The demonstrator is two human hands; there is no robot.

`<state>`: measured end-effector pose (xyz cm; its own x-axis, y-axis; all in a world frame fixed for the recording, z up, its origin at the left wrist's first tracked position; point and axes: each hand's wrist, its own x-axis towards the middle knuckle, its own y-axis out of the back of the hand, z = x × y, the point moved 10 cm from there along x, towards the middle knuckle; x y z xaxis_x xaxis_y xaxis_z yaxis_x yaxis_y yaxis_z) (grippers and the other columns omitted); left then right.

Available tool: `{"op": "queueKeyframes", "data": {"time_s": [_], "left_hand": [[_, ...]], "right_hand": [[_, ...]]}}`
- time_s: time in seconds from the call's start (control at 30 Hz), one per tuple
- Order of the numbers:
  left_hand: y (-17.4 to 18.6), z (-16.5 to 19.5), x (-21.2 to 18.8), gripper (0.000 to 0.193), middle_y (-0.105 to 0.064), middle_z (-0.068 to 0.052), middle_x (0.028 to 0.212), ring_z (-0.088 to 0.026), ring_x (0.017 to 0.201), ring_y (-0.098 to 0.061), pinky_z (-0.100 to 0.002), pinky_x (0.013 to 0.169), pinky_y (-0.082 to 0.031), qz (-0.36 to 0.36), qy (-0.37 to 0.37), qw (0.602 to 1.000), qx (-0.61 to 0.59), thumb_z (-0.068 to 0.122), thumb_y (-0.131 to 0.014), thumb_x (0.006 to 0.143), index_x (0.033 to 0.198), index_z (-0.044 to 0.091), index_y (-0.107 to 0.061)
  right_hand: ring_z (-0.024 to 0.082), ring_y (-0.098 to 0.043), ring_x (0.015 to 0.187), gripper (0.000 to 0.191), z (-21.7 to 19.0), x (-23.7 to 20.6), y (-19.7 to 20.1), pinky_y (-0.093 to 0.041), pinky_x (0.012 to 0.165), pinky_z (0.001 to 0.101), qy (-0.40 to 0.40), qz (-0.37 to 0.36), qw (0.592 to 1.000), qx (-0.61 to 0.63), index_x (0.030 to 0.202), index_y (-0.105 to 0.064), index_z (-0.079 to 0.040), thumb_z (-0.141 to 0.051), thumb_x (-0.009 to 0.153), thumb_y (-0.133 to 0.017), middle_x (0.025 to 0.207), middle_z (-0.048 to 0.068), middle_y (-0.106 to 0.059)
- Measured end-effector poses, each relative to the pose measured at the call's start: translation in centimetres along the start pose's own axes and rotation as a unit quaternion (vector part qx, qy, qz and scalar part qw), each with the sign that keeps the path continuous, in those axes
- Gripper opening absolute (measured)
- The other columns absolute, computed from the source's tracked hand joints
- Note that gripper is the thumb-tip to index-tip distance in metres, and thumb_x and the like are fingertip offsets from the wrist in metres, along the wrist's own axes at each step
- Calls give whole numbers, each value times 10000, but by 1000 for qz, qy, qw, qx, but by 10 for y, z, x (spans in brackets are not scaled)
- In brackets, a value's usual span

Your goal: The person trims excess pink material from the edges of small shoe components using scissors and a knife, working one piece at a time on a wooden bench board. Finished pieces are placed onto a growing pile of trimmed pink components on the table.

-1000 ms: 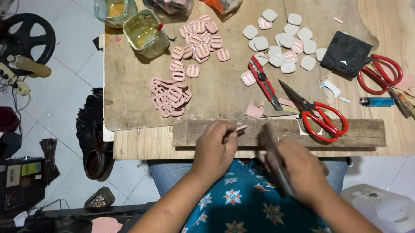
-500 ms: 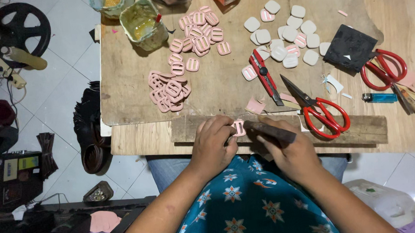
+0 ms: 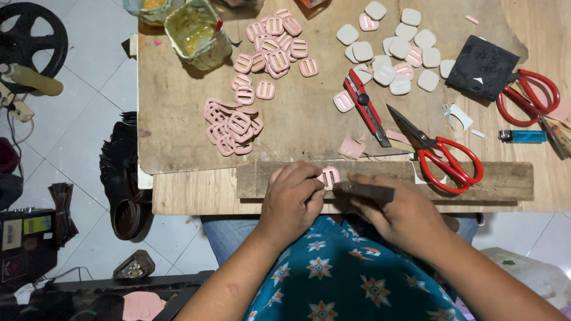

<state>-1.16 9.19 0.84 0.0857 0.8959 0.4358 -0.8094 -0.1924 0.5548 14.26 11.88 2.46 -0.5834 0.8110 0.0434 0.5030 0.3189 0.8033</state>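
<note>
My left hand (image 3: 292, 202) pinches a small pink buckle piece (image 3: 329, 177) flat against a long wooden block (image 3: 491, 174) at the near edge of the wooden table (image 3: 181, 133). My right hand (image 3: 403, 213) grips a dark bar-shaped tool (image 3: 364, 190) whose end lies right beside the buckle. Piles of pink buckles (image 3: 232, 121) and more pink buckles (image 3: 274, 42) lie farther back, and pale square pads (image 3: 396, 43) sit at the centre right.
Red scissors (image 3: 442, 153), a red utility knife (image 3: 363, 106), a second pair of red scissors (image 3: 530, 95), a black square pad (image 3: 483, 65), a blue lighter (image 3: 522, 136) and a glue tub (image 3: 196, 33) lie on the table. Black straps (image 3: 123, 187) are on the floor at left.
My left hand brought the pink buckle onto the wooden block and holds it there. My right hand swung the dark tool from pointing down to lying level beside the buckle.
</note>
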Motion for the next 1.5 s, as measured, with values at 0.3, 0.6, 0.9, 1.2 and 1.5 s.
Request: {"op": "queueKeyframes", "data": {"time_s": [0.3,0.6,0.9,1.2,1.5], "left_hand": [[-4,-8,-5,100,-707,-74,1113,-293,1185,-638,-444,1012,-454,1,8,1000,10,57,-739,804,887,63,-684],[-2,-3,-1,100,-695,-75,1112,-280,1165,-641,-438,1004,-458,4,2,1000,4,41,-721,800,876,56,-658],[1,3,2,181,-679,-82,1096,-286,1135,-633,-448,972,-445,0,-7,1000,12,111,-761,801,950,57,-674],[-2,3,3,188,-688,-61,1122,-266,1117,-630,-427,994,-443,-7,-25,999,29,131,-769,851,1013,64,-701],[-3,9,-1,150,-671,-79,1135,-288,1122,-616,-442,1002,-432,-9,-32,998,45,128,-768,809,944,93,-712]], "right_hand": [[341,-678,809,483,-11,8,-10,-537,694,423,43,16,999,10,1263,-654,-116,-111,794,-765,889,117,-661],[330,-683,803,404,-6,1,1,-536,682,412,33,15,999,-2,1225,-681,-107,-130,828,-751,903,118,-661],[221,-722,710,349,31,-13,-11,-565,657,328,-146,28,982,118,1207,-698,-84,-149,865,-729,862,84,-721],[223,-726,917,306,46,-23,-5,-551,831,329,-134,64,978,149,1222,-672,-20,-86,925,-643,1044,121,-730],[270,-722,978,349,19,-12,-5,-561,837,344,-51,56,992,98,1241,-663,-44,-124,901,-686,1107,128,-714]]}}
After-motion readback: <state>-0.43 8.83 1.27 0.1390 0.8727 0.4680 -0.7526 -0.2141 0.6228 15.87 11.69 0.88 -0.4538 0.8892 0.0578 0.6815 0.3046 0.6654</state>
